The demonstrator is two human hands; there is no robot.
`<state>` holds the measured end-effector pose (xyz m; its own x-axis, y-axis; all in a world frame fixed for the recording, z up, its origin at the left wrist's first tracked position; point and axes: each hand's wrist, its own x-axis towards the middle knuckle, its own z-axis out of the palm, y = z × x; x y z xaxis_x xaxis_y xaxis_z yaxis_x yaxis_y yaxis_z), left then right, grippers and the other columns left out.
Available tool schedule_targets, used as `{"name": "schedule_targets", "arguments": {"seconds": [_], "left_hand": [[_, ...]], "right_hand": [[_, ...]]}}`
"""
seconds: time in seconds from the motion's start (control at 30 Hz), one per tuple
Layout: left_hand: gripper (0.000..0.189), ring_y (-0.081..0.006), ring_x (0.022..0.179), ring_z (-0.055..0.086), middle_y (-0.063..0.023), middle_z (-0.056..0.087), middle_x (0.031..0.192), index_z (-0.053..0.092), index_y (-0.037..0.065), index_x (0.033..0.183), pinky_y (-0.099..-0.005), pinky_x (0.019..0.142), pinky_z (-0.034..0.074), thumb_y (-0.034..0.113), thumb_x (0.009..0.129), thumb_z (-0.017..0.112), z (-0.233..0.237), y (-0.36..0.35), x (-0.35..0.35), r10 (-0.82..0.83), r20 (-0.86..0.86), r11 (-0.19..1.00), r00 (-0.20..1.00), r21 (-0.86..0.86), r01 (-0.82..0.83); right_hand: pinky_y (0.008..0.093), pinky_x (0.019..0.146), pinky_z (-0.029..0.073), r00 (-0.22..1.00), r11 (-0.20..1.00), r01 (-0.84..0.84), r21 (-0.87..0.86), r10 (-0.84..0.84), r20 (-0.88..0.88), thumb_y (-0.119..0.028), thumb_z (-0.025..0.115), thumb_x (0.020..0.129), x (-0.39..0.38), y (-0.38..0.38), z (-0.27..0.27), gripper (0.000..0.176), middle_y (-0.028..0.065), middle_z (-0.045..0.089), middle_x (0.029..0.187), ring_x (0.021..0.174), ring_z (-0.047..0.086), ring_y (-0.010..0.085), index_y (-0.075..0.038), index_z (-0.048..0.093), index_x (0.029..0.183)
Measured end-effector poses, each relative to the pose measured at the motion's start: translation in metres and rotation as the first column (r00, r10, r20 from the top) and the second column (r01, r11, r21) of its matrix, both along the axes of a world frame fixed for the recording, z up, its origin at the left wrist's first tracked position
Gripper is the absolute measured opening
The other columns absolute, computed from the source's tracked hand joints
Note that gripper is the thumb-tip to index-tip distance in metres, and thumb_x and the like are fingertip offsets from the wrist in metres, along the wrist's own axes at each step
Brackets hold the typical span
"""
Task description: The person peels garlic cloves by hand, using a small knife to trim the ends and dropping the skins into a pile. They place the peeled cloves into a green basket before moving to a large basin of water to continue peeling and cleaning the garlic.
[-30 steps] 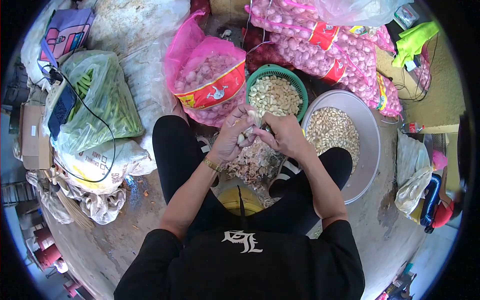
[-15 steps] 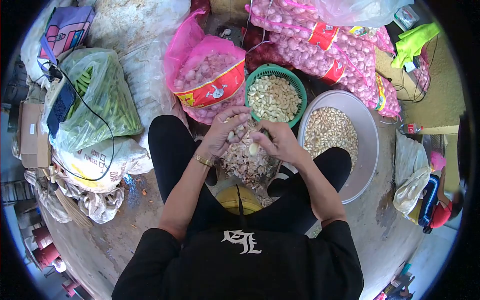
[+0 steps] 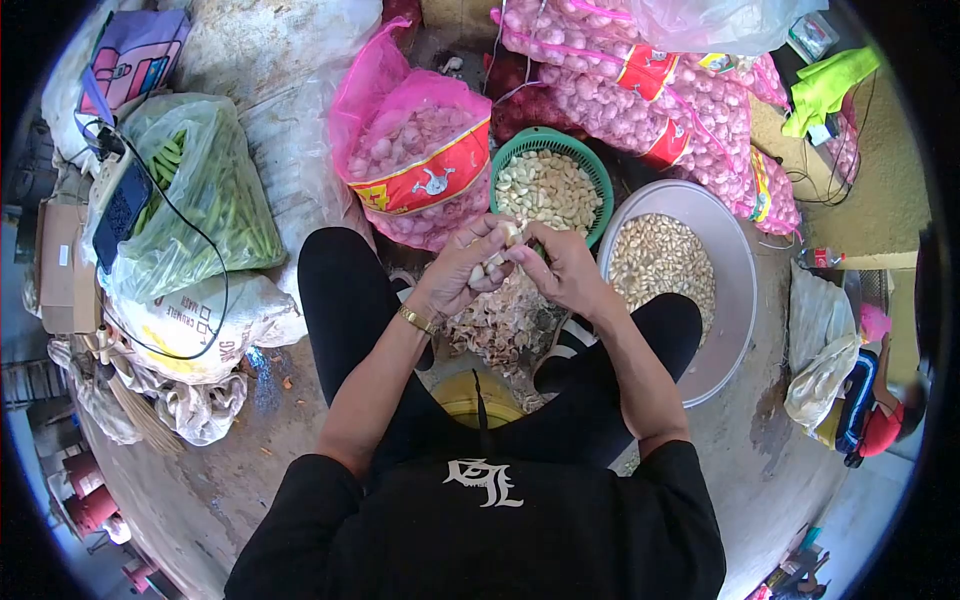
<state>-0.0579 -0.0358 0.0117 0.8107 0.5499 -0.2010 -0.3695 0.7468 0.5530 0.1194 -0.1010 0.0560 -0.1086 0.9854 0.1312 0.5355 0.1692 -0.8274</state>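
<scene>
My left hand [image 3: 462,268] is closed around several garlic cloves [image 3: 490,264], with one pale clove [image 3: 512,234] pinched at its thumb and fingertips. Against that clove press the curled fingers of my right hand [image 3: 562,264]; whatever else they grip is hidden. Below both hands lies a heap of garlic skins [image 3: 500,325] on the floor between my feet. Just beyond them stands a green basket [image 3: 607,190] of peeled cloves. To the right, a large pale tub [image 3: 738,290] holds many cloves, some apparently unpeeled.
An open pink mesh sack [image 3: 365,85] of garlic bulbs stands ahead on the left. More full garlic sacks [image 3: 690,120] are stacked at the back right. A plastic bag of green pods [image 3: 215,200] lies at left. A yellow container [image 3: 470,390] sits between my legs.
My hands have come together, the right fingers moving up and left to the clove in my left hand. The peeled clove seen below my right thumb no longer shows there.
</scene>
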Motion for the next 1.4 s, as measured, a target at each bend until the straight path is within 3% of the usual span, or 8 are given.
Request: {"name": "schedule_targets", "arguments": {"seconds": [0.2, 0.3, 0.73, 0.93, 1.13, 1.2, 1.33, 1.4], "left_hand": [[0.024, -0.0048, 0.057, 0.051, -0.0003, 0.059, 0.082, 0.057, 0.006, 0.112, -0.0157, 0.043, 0.037, 0.022, 0.094, 0.062, -0.001, 0.004, -0.001, 0.099, -0.079, 0.991, 0.992, 0.099, -0.091], [0.024, -0.0060, 0.057, 0.050, -0.0015, 0.057, 0.082, 0.057, 0.004, 0.111, -0.0163, 0.042, 0.034, 0.020, 0.094, 0.062, -0.001, 0.008, -0.003, 0.203, -0.117, 0.978, 0.972, 0.077, -0.195], [0.030, -0.0082, 0.058, 0.049, -0.0047, 0.055, 0.084, 0.056, 0.001, 0.119, -0.0165, 0.039, 0.033, 0.018, 0.095, 0.061, 0.002, 0.017, -0.017, 0.168, 0.097, 0.984, 0.981, 0.040, -0.173], [0.031, -0.0079, 0.057, 0.049, -0.0051, 0.056, 0.083, 0.056, 0.001, 0.118, -0.0167, 0.040, 0.032, 0.018, 0.094, 0.062, 0.006, 0.017, -0.017, 0.158, 0.095, 0.986, 0.983, 0.039, -0.163], [0.026, -0.0071, 0.057, 0.051, -0.0048, 0.059, 0.079, 0.060, 0.002, 0.112, -0.0175, 0.040, 0.032, 0.016, 0.091, 0.065, 0.006, 0.018, -0.018, 0.211, -0.073, 0.962, 0.975, 0.194, -0.193], [0.024, -0.0068, 0.057, 0.052, -0.0043, 0.060, 0.079, 0.061, 0.002, 0.111, -0.0176, 0.040, 0.032, 0.016, 0.091, 0.065, 0.007, 0.019, -0.018, 0.206, -0.102, 0.957, 0.973, 0.230, -0.179], [0.021, -0.0060, 0.056, 0.053, -0.0027, 0.061, 0.077, 0.062, 0.002, 0.107, -0.0178, 0.041, 0.033, 0.014, 0.090, 0.067, 0.010, 0.016, -0.016, 0.239, -0.203, 0.941, 0.950, 0.289, -0.175], [0.021, -0.0057, 0.056, 0.053, -0.0024, 0.060, 0.076, 0.063, 0.002, 0.107, -0.0177, 0.041, 0.033, 0.013, 0.090, 0.067, 0.014, 0.017, -0.017, 0.225, -0.205, 0.937, 0.953, 0.315, -0.153]], "right_hand": [[0.0412, 0.052, 0.046, 0.953, 0.968, -0.151, 0.198, 0.090, 0.288, -0.038, 0.066, 0.087, -0.003, -0.004, -0.004, 0.030, 0.0144, 0.058, 0.063, 0.059, 0.060, 0.0350, -0.009, 0.059, 0.092], [0.0417, 0.055, 0.047, 0.847, 0.961, -0.273, 0.044, 0.219, 0.484, -0.042, 0.068, 0.084, -0.006, -0.012, -0.001, 0.035, 0.0141, 0.061, 0.068, 0.064, 0.062, 0.0339, -0.009, 0.060, 0.090], [0.0456, 0.059, 0.046, 0.958, 0.999, -0.048, 0.013, 0.042, 0.285, -0.036, 0.062, 0.088, -0.007, -0.012, -0.017, 0.032, 0.0178, 0.061, 0.072, 0.070, 0.061, 0.0379, -0.005, 0.058, 0.086], [0.0436, 0.059, 0.047, 0.857, 0.997, 0.026, -0.075, 0.017, 0.516, -0.035, 0.070, 0.082, -0.002, -0.011, -0.001, 0.032, 0.0142, 0.063, 0.074, 0.071, 0.062, 0.0353, -0.005, 0.059, 0.083], [0.0344, 0.063, 0.049, 0.996, 0.993, 0.087, 0.084, -0.090, 0.029, -0.017, 0.075, 0.080, -0.007, -0.006, -0.012, 0.019, 0.0121, 0.066, 0.079, 0.071, 0.065, 0.0270, -0.006, 0.065, 0.091], [0.0264, 0.067, 0.045, 0.967, 0.989, 0.148, 0.018, -0.141, -0.210, -0.008, 0.072, 0.082, -0.014, -0.004, -0.007, 0.016, 0.0037, 0.061, 0.075, 0.072, 0.056, 0.0107, -0.002, 0.063, 0.094], [0.0255, 0.068, 0.045, 0.959, 0.991, 0.132, 0.014, -0.124, -0.254, -0.007, 0.071, 0.084, -0.023, -0.001, 0.002, 0.014, 0.0004, 0.062, 0.077, 0.074, 0.055, 0.0087, 0.000, 0.063, 0.094], [0.0242, 0.070, 0.046, 0.897, 0.935, 0.318, 0.159, -0.242, -0.371, -0.008, 0.072, 0.085, -0.031, 0.002, 0.003, 0.015, 0.0009, 0.064, 0.081, 0.074, 0.055, 0.0083, 0.000, 0.066, 0.096]]}}
